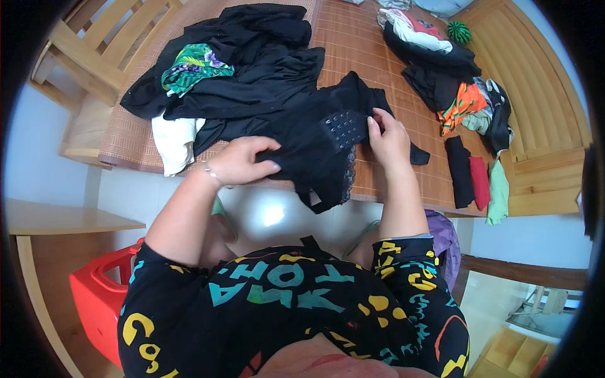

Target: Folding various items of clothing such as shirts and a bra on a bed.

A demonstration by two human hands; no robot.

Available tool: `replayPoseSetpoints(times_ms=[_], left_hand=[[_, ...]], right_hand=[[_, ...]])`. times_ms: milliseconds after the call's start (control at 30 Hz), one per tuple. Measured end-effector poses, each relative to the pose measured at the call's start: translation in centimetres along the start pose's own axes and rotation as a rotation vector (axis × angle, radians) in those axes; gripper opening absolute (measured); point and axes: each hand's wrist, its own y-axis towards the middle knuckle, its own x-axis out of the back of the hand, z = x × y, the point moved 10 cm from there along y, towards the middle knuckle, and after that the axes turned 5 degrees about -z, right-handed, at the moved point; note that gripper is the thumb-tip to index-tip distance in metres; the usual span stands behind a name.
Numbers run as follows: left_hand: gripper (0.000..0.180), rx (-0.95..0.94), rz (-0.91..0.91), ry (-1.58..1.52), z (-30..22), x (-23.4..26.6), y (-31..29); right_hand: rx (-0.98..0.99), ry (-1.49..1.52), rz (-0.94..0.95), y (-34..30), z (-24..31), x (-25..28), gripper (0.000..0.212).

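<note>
A black garment with lace trim and a panel of small metal hooks or eyes lies spread at the near edge of the bed mat, its lower part hanging over. My left hand grips its left side, thumb and forefinger on the cloth. At the hook panel's right side, my right hand pinches the garment's edge between thumb and fingers. Beyond it is a heap of black clothes, with a green floral cloth on top. A white cloth sticks out at the heap's left.
Folded black, red and light green cloths lie at the mat's right edge. Behind them sit more clothes and a green striped ball. Wooden bed boards stand right. A red plastic stool is at lower left.
</note>
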Motion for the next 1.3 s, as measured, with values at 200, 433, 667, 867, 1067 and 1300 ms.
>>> replayPoseSetpoints(times_ms=[200, 433, 667, 867, 1067, 1300], left_hand=[[0.031, 0.186, -0.020, -0.357, 2.9, 4.8, -4.1], [0.022, 0.167, -0.415, 0.144, 5.3, 9.4, -3.6], [0.018, 0.164, -0.295, 0.203, 5.1, 8.5, -4.2], [0.022, -0.031, -0.445, 0.280, 5.2, 9.8, -3.6], [0.032, 0.186, -0.177, 0.369, 7.8, 8.6, -2.7], [0.034, 0.265, -0.198, 0.379, 8.6, 9.0, -2.1]], right_hand=[[-0.210, -0.223, 0.305, 1.0, -2.8, -1.3, 0.041], [0.041, -0.199, -0.007, 2.9, -2.2, -0.6, 0.036], [0.304, -0.059, -0.058, 3.7, 0.9, -2.9, 0.032], [0.392, -0.504, 0.381, 5.0, 1.3, -8.3, 0.038], [0.263, -0.564, 0.685, 5.9, 0.3, -5.5, 0.024], [0.071, 0.054, 0.749, 2.5, -4.3, -4.0, 0.037]])
